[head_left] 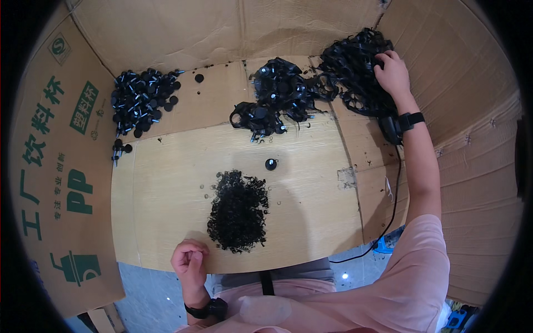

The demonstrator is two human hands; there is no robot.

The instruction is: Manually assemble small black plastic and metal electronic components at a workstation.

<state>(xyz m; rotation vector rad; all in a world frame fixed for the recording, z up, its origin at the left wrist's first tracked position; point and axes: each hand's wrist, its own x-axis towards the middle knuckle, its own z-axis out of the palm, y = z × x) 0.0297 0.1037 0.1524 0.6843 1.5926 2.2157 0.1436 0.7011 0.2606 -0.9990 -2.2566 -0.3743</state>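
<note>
My left hand (190, 256) rests at the front edge of the table, closed, its fingers curled and the thumb folded in. Whatever might be inside it is hidden. Just beyond it lies a heap of small curly black rubber scraps (237, 213). A single round black knob with a metal stud (271, 164) sits behind this heap. At the far right, my right hand (393, 73) touches a tangled pile of black rubber strips (355, 66). Its thumb and fingers are bent but apart, with nothing visible between them.
Black-headed knobs with metal studs (144, 100) are piled at the far left. A clump of similar parts tangled in black strips (280, 91) lies at the back middle. Cardboard walls (300, 30) surround the table (166, 183). A black cable (397, 194) runs beneath my right forearm.
</note>
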